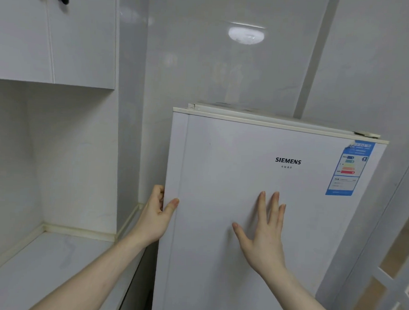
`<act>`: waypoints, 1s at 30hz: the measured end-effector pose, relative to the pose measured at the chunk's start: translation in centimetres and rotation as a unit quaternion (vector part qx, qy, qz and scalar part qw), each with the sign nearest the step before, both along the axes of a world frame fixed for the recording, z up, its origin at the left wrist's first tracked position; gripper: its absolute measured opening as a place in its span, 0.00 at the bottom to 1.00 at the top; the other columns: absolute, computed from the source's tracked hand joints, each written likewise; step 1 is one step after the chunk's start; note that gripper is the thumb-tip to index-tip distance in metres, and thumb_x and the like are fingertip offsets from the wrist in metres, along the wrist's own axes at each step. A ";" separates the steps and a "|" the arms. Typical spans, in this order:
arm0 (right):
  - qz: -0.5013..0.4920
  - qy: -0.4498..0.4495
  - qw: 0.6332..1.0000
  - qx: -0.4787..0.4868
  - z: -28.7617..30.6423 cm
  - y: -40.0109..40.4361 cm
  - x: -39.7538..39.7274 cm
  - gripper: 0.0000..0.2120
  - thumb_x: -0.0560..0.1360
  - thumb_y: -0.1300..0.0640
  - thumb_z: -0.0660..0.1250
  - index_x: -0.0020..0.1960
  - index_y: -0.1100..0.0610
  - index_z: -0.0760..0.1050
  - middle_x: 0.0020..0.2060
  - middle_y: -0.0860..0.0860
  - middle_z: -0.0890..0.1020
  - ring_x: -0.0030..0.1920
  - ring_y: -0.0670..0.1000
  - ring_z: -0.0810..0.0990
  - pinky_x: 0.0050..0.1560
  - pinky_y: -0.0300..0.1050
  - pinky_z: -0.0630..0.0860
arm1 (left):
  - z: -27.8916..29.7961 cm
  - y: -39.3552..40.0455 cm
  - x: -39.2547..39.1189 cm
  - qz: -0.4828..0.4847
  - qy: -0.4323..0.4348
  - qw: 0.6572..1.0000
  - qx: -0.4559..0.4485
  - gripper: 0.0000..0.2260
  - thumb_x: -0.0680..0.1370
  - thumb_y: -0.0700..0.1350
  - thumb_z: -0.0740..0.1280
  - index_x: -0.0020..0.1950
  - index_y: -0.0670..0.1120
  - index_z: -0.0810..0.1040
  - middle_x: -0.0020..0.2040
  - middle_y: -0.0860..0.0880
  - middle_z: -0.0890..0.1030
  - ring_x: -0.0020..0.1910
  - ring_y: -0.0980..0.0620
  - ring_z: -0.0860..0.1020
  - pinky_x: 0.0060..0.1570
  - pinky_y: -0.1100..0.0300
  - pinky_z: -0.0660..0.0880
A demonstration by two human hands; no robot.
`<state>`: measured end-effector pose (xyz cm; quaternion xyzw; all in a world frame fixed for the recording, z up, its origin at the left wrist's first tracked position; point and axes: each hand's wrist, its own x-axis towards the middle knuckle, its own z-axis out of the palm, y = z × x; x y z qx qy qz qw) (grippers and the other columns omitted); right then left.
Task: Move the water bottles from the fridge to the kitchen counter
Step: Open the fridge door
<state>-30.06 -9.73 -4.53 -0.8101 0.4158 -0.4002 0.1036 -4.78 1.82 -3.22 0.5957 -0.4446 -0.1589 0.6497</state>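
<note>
White-tiled kitchen: left hand (156, 220) curls round fridge door (255, 205) edge at nine o'clock; right hand (264, 234) flat, spread. Next, swing it open.

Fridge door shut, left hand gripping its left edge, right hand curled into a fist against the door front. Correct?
Not quite. The head view shows the right hand flat on the fridge door with fingers straight and spread, not a fist. The rest holds: door shut, left hand gripping its left edge.

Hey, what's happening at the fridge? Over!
Left hand grips fridge door edge. Right hand flat on door. Door shut, no bottles in sight. Counter beside it.
</note>
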 end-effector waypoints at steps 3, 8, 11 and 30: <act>0.038 -0.006 0.999 -0.007 -0.2 2.4 -1.1 0.47 0.79 0.41 0.69 0.84 0.40 0.37 0.79 0.38 0.28 0.82 0.49 0.30 0.78 0.47 0.46 | -0.1 2.4 -1.8 0.000 -0.008 1.000 -0.002 0.06 0.83 0.38 0.66 0.58 0.44 0.71 0.56 0.48 0.83 0.55 0.58 0.83 0.55 0.64 0.79; 0.118 -0.022 0.993 -0.011 0.8 7.5 -3.3 0.46 0.79 0.45 0.71 0.83 0.36 0.41 0.81 0.35 0.33 0.82 0.43 0.35 0.80 0.49 0.49 | -0.3 7.0 -5.8 -0.007 -0.029 0.999 -0.023 0.07 0.82 0.35 0.67 0.57 0.40 0.71 0.53 0.51 0.84 0.56 0.57 0.83 0.54 0.67 0.78; 0.155 -0.039 0.987 -0.018 2.1 10.6 -4.7 0.45 0.79 0.46 0.71 0.83 0.34 0.43 0.81 0.34 0.36 0.83 0.42 0.37 0.81 0.51 0.51 | -0.3 9.6 -8.3 -0.028 -0.041 0.998 -0.028 0.07 0.82 0.37 0.67 0.57 0.42 0.72 0.53 0.57 0.84 0.54 0.61 0.83 0.51 0.64 0.80; 0.130 -0.151 0.978 -0.064 4.7 26.2 -19.7 0.46 0.72 0.46 0.75 0.84 0.45 0.55 0.83 0.41 0.54 0.82 0.40 0.54 0.79 0.37 0.57 | -0.4 21.5 -26.6 -0.168 -0.211 0.963 0.011 0.22 0.73 0.45 0.79 0.65 0.57 0.80 0.70 0.63 0.73 0.70 0.57 0.75 0.67 0.57 0.75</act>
